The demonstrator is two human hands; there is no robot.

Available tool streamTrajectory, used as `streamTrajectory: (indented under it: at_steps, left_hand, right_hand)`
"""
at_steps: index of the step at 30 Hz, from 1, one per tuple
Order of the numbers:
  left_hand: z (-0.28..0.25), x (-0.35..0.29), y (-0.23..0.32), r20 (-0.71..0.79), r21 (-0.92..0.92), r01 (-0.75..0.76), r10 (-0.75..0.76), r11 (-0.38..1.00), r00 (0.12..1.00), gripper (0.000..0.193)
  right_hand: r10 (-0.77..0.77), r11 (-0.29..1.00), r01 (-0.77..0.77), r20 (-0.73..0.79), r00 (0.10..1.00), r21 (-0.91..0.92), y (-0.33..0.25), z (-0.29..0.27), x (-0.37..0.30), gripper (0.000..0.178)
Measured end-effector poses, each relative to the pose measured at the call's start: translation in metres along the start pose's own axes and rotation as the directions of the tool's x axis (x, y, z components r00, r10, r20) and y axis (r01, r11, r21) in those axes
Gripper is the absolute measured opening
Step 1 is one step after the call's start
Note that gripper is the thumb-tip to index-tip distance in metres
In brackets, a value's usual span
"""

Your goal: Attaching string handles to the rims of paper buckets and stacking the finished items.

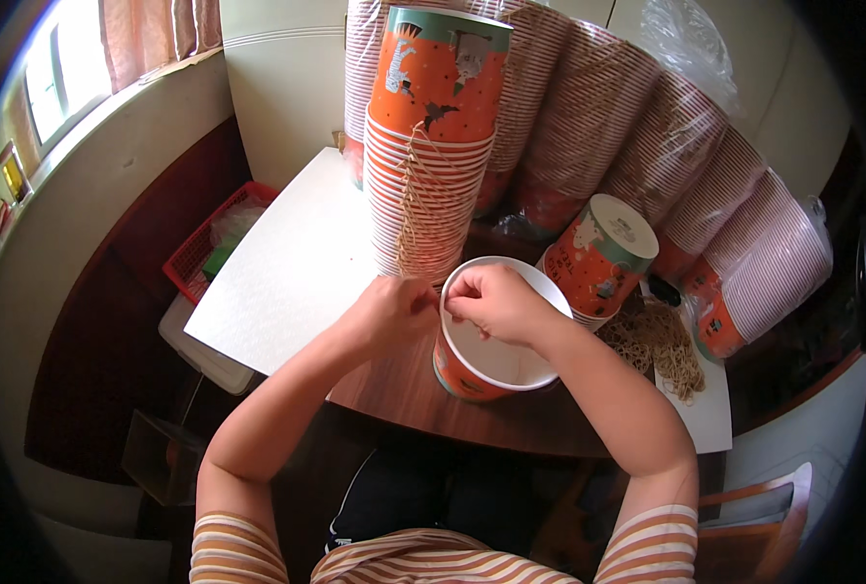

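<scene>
An orange paper bucket [467,382] with a white rim stands upright at the table's front edge. My left hand [394,304] is closed in a pinch just outside its left rim. Over the bucket's mouth, my right hand [499,300] pinches with its fingertips at the inner left side of that rim. What either pinch holds is too small or hidden to make out. Directly behind stands a tall stack of nested paper buckets [423,195], topped by an upside-down one. Tan cord handles [409,209] hang down the front of this stack.
Right of my bucket are an upside-down bucket stack [598,253] and a pile of tan cords [662,346]. Plastic-wrapped bucket stacks [667,146] line the back. White board [277,282] covers the table's left part; a red basket [195,258] sits beyond it.
</scene>
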State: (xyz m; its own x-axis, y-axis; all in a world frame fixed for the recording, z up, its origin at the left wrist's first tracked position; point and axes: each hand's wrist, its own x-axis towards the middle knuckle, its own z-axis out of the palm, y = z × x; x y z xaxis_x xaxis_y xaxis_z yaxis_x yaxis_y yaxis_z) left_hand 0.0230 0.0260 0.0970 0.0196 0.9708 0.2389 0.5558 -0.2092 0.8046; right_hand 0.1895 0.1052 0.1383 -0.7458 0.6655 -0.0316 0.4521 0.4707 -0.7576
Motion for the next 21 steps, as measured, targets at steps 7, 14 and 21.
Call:
streamTrajectory:
  at_steps: [7, 14, 21]
  left_hand:
    - [0.022, -0.07, 0.02, 0.256, -0.703, 0.249, -0.089, 0.666, 0.963, 0.014]
    - [0.024, -0.111, 0.044, -0.048, -0.53, -0.195, 0.2, 0.825, 0.979, 0.008]
    - [0.038, -0.111, 0.036, 0.15, -0.894, 0.08, 0.127, 0.441, 0.98, 0.013]
  right_hand:
    - [0.043, 0.824, -0.246, 0.376, 0.926, 0.511, -0.008, -0.015, -0.07, 0.036]
    - [-0.253, 0.937, 0.27, 0.104, 0.962, -0.223, -0.018, -0.004, -0.129, 0.041]
    - [-0.32, 0.921, 0.308, -0.013, 0.947, -0.238, -0.02, -0.007, -0.142, 0.033]
